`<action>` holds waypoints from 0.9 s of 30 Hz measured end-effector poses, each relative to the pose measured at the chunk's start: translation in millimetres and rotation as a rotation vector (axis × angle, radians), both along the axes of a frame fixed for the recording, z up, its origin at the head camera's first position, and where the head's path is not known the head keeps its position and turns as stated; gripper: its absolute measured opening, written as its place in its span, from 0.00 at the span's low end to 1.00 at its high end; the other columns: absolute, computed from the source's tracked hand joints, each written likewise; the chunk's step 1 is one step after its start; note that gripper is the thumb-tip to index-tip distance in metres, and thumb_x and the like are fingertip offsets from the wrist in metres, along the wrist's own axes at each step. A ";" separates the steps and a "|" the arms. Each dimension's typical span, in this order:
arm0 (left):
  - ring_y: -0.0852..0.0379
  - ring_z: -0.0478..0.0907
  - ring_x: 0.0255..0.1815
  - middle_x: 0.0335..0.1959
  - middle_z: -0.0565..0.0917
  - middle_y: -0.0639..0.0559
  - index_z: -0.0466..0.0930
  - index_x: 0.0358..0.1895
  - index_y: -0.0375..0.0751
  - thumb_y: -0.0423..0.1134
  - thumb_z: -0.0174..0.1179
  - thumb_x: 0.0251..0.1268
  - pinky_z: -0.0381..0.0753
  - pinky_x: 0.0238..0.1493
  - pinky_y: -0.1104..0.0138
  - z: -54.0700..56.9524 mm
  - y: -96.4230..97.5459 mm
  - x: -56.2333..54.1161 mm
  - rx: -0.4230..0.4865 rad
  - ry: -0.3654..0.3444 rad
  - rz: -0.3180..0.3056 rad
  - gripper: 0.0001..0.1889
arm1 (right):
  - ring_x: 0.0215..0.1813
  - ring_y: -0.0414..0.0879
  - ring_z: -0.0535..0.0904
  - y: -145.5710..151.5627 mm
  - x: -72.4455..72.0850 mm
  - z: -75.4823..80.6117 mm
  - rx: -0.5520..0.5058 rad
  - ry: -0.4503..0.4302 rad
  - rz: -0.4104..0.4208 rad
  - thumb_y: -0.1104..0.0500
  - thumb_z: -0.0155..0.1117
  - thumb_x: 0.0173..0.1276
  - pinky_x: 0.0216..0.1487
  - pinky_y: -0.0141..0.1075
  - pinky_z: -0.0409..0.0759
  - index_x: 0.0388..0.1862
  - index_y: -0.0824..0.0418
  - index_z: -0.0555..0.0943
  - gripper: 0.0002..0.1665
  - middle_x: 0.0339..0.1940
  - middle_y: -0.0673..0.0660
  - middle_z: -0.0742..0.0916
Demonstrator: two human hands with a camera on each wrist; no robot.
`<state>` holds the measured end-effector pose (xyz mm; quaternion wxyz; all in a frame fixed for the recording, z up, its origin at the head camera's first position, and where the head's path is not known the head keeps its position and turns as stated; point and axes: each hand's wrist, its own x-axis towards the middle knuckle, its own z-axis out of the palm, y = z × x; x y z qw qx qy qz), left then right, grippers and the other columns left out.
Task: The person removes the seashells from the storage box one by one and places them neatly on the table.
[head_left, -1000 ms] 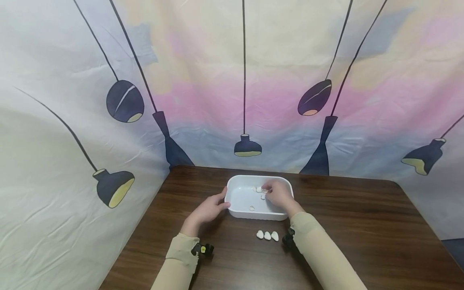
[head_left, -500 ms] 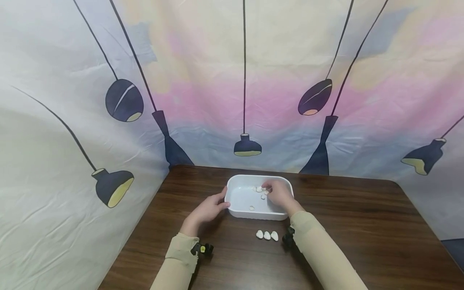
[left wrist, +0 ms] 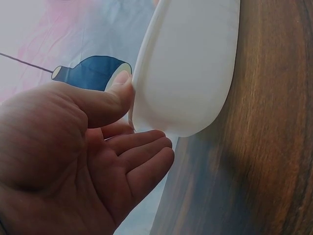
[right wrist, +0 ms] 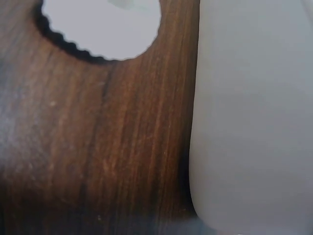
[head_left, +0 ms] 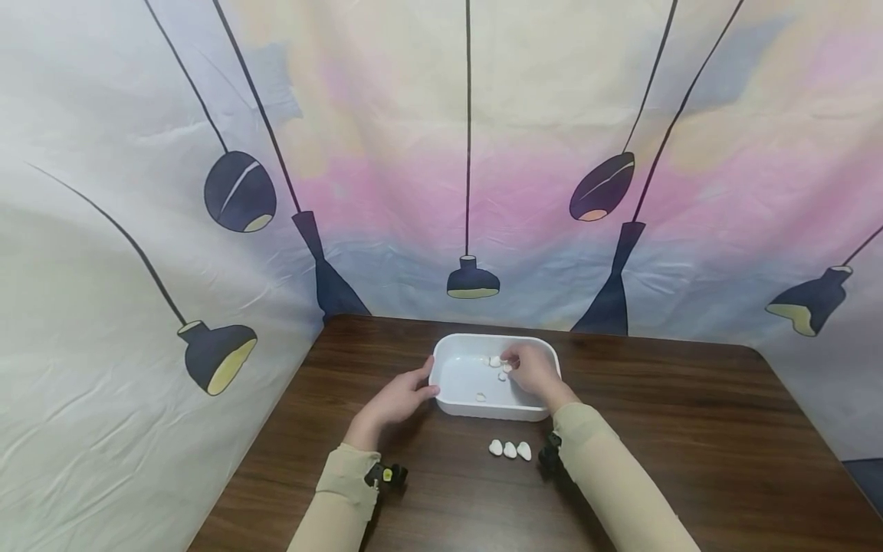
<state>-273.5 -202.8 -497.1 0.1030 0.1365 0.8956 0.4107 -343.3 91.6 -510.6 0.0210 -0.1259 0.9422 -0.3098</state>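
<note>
A white rectangular tray [head_left: 465, 412] sits on the table with several small white seashells [head_left: 494, 361] inside. My left hand [head_left: 395, 397] holds its left end; in the left wrist view the thumb touches the rim and the other fingers lie loosely bent below. My right hand [head_left: 534, 372] reaches over the right side into the tray, fingers bent down among the shells. Whether it pinches one is too small to tell. In front of the tray, three white shells [head_left: 510, 450] lie in a row. The right wrist view shows one scalloped shell edge [right wrist: 110, 32] beside the tray wall [right wrist: 254, 127].
The dark wooden table [head_left: 690, 429] extends to both sides of the tray. Behind and left of it hangs a cloth backdrop [head_left: 386, 192] printed with lamps. Small black cameras sit on both wrists.
The right fingers have shifted slightly among the shells, and one shell beside the fingertips shows more. My left hand, the tray and the row of three shells stay in place.
</note>
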 end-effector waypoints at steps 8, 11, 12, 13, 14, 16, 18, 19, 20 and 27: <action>0.41 0.63 0.83 0.84 0.62 0.40 0.56 0.85 0.34 0.41 0.57 0.84 0.62 0.80 0.44 0.0 1.4 0.9 -0.014 0.008 -0.006 0.35 | 0.49 0.52 0.86 0.2 -1.1 -3.1 0.026 -0.010 -0.010 0.71 0.76 0.63 0.58 0.48 0.85 0.47 0.63 0.91 0.14 0.41 0.55 0.90; 0.41 0.63 0.83 0.84 0.62 0.40 0.55 0.85 0.34 0.42 0.57 0.84 0.62 0.81 0.44 0.7 1.5 1.4 -0.013 0.005 0.000 0.35 | 0.46 0.49 0.85 -0.2 -1.0 -2.7 0.025 -0.018 -0.010 0.68 0.79 0.62 0.55 0.47 0.84 0.45 0.62 0.90 0.12 0.38 0.53 0.89; 0.41 0.62 0.83 0.84 0.62 0.40 0.55 0.85 0.34 0.42 0.57 0.84 0.62 0.81 0.44 0.8 1.4 1.5 -0.010 0.005 0.000 0.35 | 0.45 0.49 0.85 -0.5 -0.9 -2.2 0.022 -0.024 -0.010 0.67 0.80 0.62 0.54 0.47 0.84 0.44 0.62 0.90 0.12 0.38 0.53 0.89; 0.41 0.63 0.83 0.84 0.62 0.40 0.55 0.85 0.34 0.42 0.57 0.84 0.62 0.81 0.44 0.6 1.5 1.4 -0.011 0.004 0.000 0.35 | 0.44 0.49 0.84 -0.4 -0.7 -1.8 0.019 -0.027 -0.009 0.67 0.80 0.62 0.53 0.47 0.84 0.44 0.62 0.89 0.12 0.37 0.53 0.88; 0.42 0.62 0.83 0.84 0.62 0.41 0.55 0.85 0.35 0.42 0.57 0.84 0.61 0.81 0.45 0.6 1.5 1.4 -0.014 0.000 0.001 0.35 | 0.44 0.49 0.84 -0.4 -0.4 -1.4 0.018 -0.032 -0.010 0.66 0.80 0.62 0.53 0.46 0.84 0.43 0.62 0.89 0.11 0.37 0.53 0.88; 0.41 0.63 0.83 0.84 0.62 0.40 0.55 0.85 0.35 0.42 0.57 0.84 0.62 0.81 0.44 -0.3 1.4 1.1 -0.016 0.003 -0.004 0.36 | 0.43 0.48 0.84 -0.4 0.4 -0.8 0.018 -0.037 -0.011 0.66 0.80 0.62 0.52 0.46 0.84 0.42 0.63 0.88 0.11 0.36 0.53 0.88; 0.41 0.63 0.83 0.84 0.63 0.39 0.56 0.85 0.34 0.42 0.58 0.84 0.62 0.81 0.44 -1.0 1.1 1.0 -0.018 0.007 -0.008 0.35 | 0.43 0.49 0.85 -0.6 1.1 -0.3 0.021 -0.036 -0.012 0.65 0.81 0.62 0.53 0.47 0.84 0.41 0.63 0.88 0.10 0.36 0.53 0.89; 0.41 0.63 0.82 0.83 0.63 0.39 0.56 0.85 0.34 0.42 0.58 0.84 0.62 0.80 0.44 -1.2 0.9 1.1 -0.019 0.010 -0.010 0.35 | 0.43 0.49 0.85 -0.7 1.5 0.0 0.024 -0.034 -0.012 0.64 0.81 0.62 0.53 0.47 0.84 0.41 0.63 0.88 0.10 0.36 0.53 0.89; 0.41 0.63 0.82 0.83 0.63 0.39 0.56 0.85 0.34 0.42 0.58 0.84 0.62 0.80 0.44 -1.3 0.8 1.0 -0.018 0.011 -0.010 0.35 | 0.43 0.49 0.85 -0.8 1.8 0.1 0.027 -0.034 -0.013 0.64 0.81 0.63 0.53 0.47 0.84 0.41 0.62 0.89 0.10 0.36 0.53 0.89; 0.42 0.63 0.83 0.83 0.63 0.40 0.55 0.85 0.35 0.42 0.58 0.84 0.62 0.81 0.45 0.0 0.5 1.1 -0.021 0.008 0.001 0.36 | 0.47 0.50 0.86 -1.7 1.8 1.2 0.023 -0.027 -0.005 0.63 0.80 0.64 0.56 0.48 0.84 0.43 0.63 0.90 0.10 0.39 0.54 0.91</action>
